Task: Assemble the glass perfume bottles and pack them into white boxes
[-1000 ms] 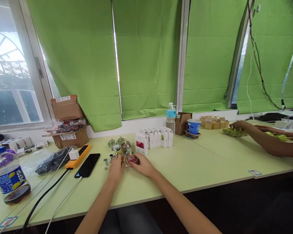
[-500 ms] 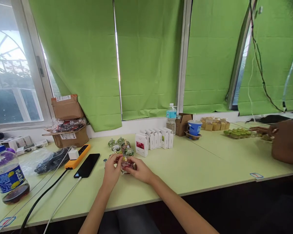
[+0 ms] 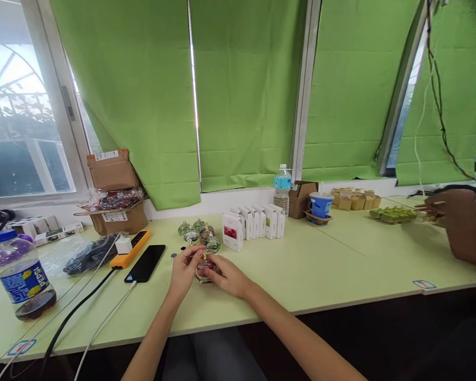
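Note:
A small round glass bottle (image 3: 202, 272) with pinkish contents and a gold-coloured neck stands upright on the table between my hands. My right hand (image 3: 229, 276) is closed round its right side. With thumb and fingers pinched together, my left hand (image 3: 185, 269) is at the bottle's gold top; the fingertips hide part of it. Just behind are several similar glass bottles (image 3: 191, 236) with clear domed tops, mostly greenish. A row of white cartons (image 3: 232, 233) stands to their right, the front one bearing a red picture. Beside my left hand lies a small grey cylindrical piece (image 3: 173, 256).
Left of my hands lie a black phone (image 3: 146, 263) on a white cable and an orange power strip (image 3: 130, 251). A Pepsi bottle (image 3: 26, 283) stands at far left. Behind the cartons are a water bottle (image 3: 281, 193) and a blue tub (image 3: 320, 206). Another person's arm (image 3: 466, 227) reaches in at right.
My left fingers have shifted slightly at the bottle's top, while my right hand keeps its hold. The view has turned a little left. The other person's hand has moved slightly.

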Available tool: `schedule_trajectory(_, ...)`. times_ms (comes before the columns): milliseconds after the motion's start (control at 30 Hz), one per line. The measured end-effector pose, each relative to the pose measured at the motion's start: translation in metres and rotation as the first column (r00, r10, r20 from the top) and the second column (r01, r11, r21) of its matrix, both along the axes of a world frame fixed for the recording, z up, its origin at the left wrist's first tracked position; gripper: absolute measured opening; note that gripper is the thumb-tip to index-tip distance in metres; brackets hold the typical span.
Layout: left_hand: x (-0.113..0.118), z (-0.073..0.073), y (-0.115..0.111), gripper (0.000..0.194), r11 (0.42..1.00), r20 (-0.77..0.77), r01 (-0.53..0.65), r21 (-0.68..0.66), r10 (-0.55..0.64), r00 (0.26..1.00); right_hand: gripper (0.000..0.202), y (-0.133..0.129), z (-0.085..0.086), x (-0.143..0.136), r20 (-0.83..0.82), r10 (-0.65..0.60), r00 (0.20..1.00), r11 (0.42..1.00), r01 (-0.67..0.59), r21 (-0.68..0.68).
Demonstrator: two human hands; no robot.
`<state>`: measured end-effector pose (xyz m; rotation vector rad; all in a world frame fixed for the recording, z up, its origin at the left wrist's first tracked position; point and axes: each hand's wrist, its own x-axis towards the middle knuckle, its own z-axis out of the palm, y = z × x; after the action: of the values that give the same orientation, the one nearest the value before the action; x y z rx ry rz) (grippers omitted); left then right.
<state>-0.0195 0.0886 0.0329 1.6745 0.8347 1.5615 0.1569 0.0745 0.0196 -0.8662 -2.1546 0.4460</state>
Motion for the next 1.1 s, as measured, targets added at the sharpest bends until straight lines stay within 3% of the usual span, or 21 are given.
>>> schedule_trajectory(200,0.0012,0.0007,0.0000,0.042,0.999,0.109,-0.005,-0.042,0.010,0.994,0.030,-0.0001,0.0008,-0.0007,-0.001,0.001,1.000,1.000,-0.001,0.019)
schedule_trajectory(400,0.0015,0.0001,-0.0024,0.029,0.999,0.031,-0.043,-0.017,0.043,0.999,0.025,-0.0012,0.0016,-0.0014,0.011,-0.013,1.000,0.999,0.013,0.042)
schedule_trajectory(667,0.0019,-0.0029,-0.0017,0.027,0.993,-0.017,-0.097,0.067,0.099,0.995,0.021,-0.0002,0.0010,-0.0023,0.029,-0.033,0.999,0.997,0.031,0.068)
schedule_trajectory(1100,0.0022,-0.0012,0.0015,0.032,0.996,0.001,-0.093,-0.007,0.093,0.996,0.023,0.0004,0.0012,-0.0003,-0.028,0.001,1.000,1.000,0.000,0.022)
